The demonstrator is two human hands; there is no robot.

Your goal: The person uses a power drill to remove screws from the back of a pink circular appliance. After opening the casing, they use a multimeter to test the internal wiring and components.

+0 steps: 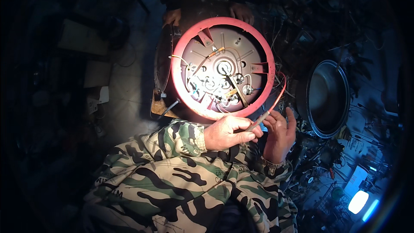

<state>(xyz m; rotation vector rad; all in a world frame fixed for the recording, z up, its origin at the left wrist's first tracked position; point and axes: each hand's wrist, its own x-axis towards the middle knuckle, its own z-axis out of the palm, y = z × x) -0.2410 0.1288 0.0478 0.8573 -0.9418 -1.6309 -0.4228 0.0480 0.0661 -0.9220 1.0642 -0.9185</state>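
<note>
The left hand (228, 133) pinches the sleeved end of the red lead (279, 96), which climbs away to its right; gripping the sleeve and leaving slack should avoid tugging. The right hand (280, 136) curls loosely just beside; whether its fingertips grip, I cannot tell. Left of the grip, a bolt (169, 108) juts out; just ahead, the red rim (180, 73) crowds the knuckles; farther right, past some room, stands a basin (308, 99).

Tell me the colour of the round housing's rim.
The rim is pinkish red, showing best in the head view.
</note>
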